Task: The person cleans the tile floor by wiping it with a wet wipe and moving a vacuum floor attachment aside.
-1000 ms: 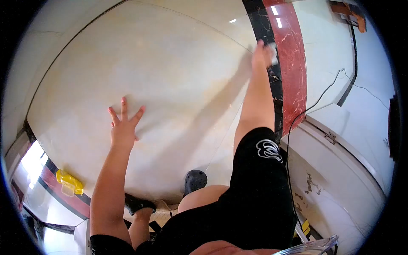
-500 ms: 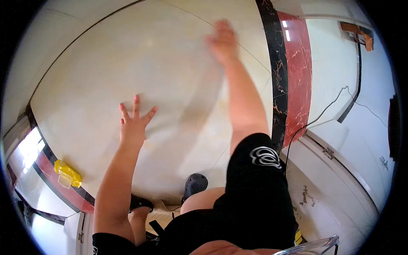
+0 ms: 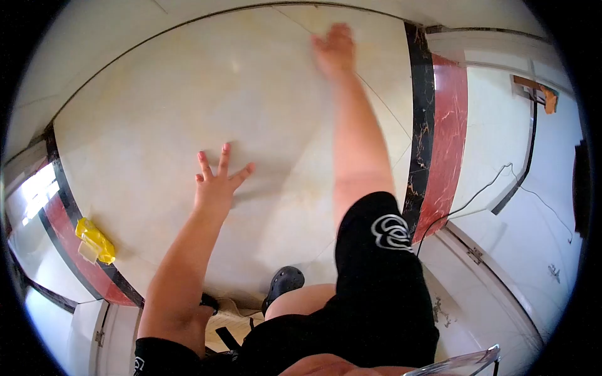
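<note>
My left hand [image 3: 215, 186] is spread over the pale glossy floor tile [image 3: 157, 113], its fingers apart and nothing in them. Farther out, at the upper middle, my right hand [image 3: 335, 51] is stretched away from me with the thumb out to the side. It is slightly blurred, and I see no object in it. It is over or on the same tile; whether the palm touches cannot be told. A dark clog [image 3: 283, 287] shows below, between my arms.
A yellow soft packet [image 3: 95, 240] lies at the left by the dark and red border. On the right run a black marbled strip [image 3: 419, 135] and a red one [image 3: 449, 119]. A thin black cable [image 3: 467, 203] crosses near a white door [image 3: 501, 257].
The view has tilted and shifted a little. My left hand appears farther right in the picture, still spread. My right hand has shifted slightly and looks less blurred.
</note>
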Tool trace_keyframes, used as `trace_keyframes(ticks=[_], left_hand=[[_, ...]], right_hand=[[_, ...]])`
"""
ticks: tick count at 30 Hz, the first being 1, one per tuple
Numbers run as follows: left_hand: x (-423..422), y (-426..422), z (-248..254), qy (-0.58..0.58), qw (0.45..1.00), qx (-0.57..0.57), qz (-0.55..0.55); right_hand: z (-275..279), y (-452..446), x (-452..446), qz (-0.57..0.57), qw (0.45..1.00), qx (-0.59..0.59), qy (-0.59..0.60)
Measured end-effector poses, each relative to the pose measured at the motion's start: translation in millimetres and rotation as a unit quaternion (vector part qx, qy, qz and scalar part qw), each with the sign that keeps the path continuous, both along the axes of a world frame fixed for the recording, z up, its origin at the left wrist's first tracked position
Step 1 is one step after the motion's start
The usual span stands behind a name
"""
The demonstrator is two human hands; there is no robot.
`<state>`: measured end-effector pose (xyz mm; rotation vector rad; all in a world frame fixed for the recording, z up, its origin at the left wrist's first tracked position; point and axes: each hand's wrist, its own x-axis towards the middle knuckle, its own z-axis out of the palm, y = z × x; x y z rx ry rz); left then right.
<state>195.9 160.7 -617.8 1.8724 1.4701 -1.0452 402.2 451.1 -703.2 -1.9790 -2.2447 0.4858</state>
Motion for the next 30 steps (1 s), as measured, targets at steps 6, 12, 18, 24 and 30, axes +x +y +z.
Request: trace_keyframes(ticks=[6,12,18,24,30], left_hand=[[1.1,10.0,13.0,-0.018,0.999,-0.038,0.034],[-1.5,3.3,9.0,-0.032,0.999,-0.016,0.033],[-1.3,12.5,16.8,-0.046,0.997,-0.026,0.053],[-0.1,6.6,8.2,-0.041,0.998,-0.018,0.036],[3.8,-16.9,-42.5,-0.021,0.999,-0.01,0.039]], right_hand=[[-1.5,-113.4,-161.1,0.383,0.911,-0.01,0.156],[13.3,-82.4,-101.1,0.252,0.967,-0.015,0.048],[-4.0,-15.9,38.0,-0.098,0.995,0.018,0.011],[-20.6,-22.4,-97.3,0.066,0.996,0.044,0.037],[-3.4,-134.0,-254.6,0.388,0.917,0.039,0.077]])
